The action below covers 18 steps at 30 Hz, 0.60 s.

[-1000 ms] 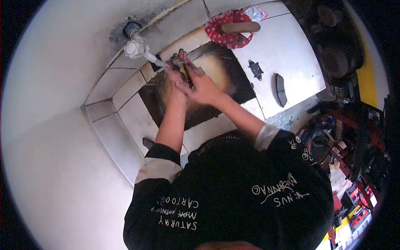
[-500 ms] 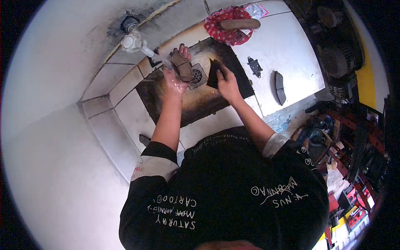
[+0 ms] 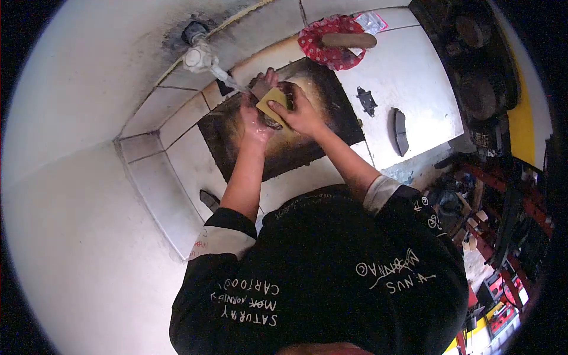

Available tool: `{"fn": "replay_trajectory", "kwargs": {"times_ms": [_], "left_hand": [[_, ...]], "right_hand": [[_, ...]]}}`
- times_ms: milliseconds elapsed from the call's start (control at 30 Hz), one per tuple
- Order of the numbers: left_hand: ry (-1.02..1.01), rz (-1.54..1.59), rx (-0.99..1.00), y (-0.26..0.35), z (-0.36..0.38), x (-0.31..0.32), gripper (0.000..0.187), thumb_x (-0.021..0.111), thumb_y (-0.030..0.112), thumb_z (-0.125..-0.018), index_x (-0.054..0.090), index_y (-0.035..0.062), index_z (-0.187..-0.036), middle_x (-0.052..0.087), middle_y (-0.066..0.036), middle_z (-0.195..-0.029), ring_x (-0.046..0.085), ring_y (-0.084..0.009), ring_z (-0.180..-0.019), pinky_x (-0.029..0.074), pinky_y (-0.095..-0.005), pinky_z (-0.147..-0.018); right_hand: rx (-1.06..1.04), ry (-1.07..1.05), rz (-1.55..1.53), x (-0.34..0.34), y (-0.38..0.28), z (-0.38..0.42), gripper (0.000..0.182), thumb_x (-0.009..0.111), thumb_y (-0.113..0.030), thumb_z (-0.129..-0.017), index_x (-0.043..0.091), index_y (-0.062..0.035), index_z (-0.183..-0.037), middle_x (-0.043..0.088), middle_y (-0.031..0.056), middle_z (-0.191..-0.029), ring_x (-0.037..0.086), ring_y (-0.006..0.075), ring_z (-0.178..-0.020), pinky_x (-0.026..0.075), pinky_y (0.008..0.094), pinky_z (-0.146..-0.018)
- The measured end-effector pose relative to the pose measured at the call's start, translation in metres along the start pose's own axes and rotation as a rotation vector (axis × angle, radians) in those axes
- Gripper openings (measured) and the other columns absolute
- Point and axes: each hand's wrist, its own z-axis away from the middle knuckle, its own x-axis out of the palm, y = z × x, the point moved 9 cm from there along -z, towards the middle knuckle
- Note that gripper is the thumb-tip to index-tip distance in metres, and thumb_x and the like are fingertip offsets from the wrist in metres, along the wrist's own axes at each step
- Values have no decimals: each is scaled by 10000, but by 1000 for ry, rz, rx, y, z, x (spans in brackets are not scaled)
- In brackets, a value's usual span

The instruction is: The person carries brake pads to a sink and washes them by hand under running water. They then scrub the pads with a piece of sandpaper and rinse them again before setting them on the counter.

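Over the dark-stained sink (image 3: 322, 139), my left hand (image 3: 253, 123) holds a wet brake pad (image 3: 260, 89) palm up under the running tap (image 3: 204, 61). My right hand (image 3: 305, 113) grips a piece of sandpaper (image 3: 272, 105), its yellowish backing facing up, with the thumb on top. The sandpaper lies over the brake pad and covers much of it. Whether the paper's underside touches the pad everywhere is hidden.
On the white tiles to the right lie another brake pad (image 3: 400, 131) and a small dark metal plate (image 3: 366, 102). Behind the sink sits a red patterned cloth (image 3: 322, 50) with a brown elongated block (image 3: 350, 40). A dark piece (image 3: 209, 200) lies by my left forearm.
My right hand has moved left from the sink's right side, bringing the sandpaper onto the brake pad and turning its yellowish side up. My left hand stays under the tap.
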Motion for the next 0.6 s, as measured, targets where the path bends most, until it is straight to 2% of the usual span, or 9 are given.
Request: {"fn": "replay_trajectory", "kwargs": {"times_ms": [67,100,200,267,400,433,467,533,600], "left_hand": [[-18,-122,14,0,4,7,609,174,425,-979,265,12,-1417,328,-175,-1469,302,-282,-1372,237,-390,-1135],[-8,-26,-14,-2,5,6,571,333,451,-975,386,35,-1363,411,-144,-1424,345,-265,-1350,280,-376,-1107],[-3,-265,-16,-5,6,13,563,338,456,-977,419,35,-1342,435,-131,-1408,381,-257,-1324,283,-380,-1106],[52,-254,-43,-8,10,20,551,320,453,-984,448,38,-1324,460,-113,-1390,412,-250,-1297,294,-378,-1100],[55,-298,55,11,-7,24,534,297,391,-991,412,9,-1346,428,-139,-1411,387,-253,-1318,268,-374,-1120],[41,-204,54,17,-13,24,537,288,388,-992,402,8,-1354,423,-143,-1414,384,-253,-1321,263,-377,-1123],[28,-110,57,23,-15,24,540,280,385,-992,392,8,-1361,419,-147,-1416,382,-253,-1324,259,-379,-1126],[37,-100,45,27,-15,27,539,245,378,-999,381,6,-1364,413,-156,-1419,377,-257,-1328,253,-388,-1130],[28,-279,82,30,-13,30,567,228,422,-1002,379,3,-1353,449,-141,-1391,358,-250,-1342,262,-382,-1121]], "right_hand": [[75,133,59,-6,11,2,622,707,-335,-827,477,71,-1237,585,180,-1125,583,228,-1028,479,331,-850],[76,125,59,-9,4,-1,622,707,-335,-827,477,71,-1237,585,180,-1125,583,228,-1028,479,331,-850],[203,-24,-118,-11,-2,-12,513,691,-359,-837,592,64,-1109,652,173,-992,630,220,-897,494,335,-805],[381,-40,-98,-8,21,-30,554,675,-468,-809,649,74,-922,680,217,-838,679,288,-792,511,370,-733],[364,-59,-55,-23,-39,-37,503,642,-430,-845,656,68,-915,683,217,-852,677,281,-798,502,375,-732],[185,-46,-215,-11,-34,-45,499,637,-421,-851,655,71,-930,684,211,-846,673,287,-793,501,378,-745],[182,-49,-216,-5,-12,-43,499,637,-421,-851,655,71,-930,684,211,-846,673,287,-793,501,378,-745],[40,-22,-128,-15,-33,-44,540,648,-454,-832,653,81,-905,674,225,-811,671,328,-766,506,391,-728],[96,-29,12,-21,-32,-51,561,652,-478,-818,653,80,-882,662,239,-791,663,361,-753,508,409,-715]]}}
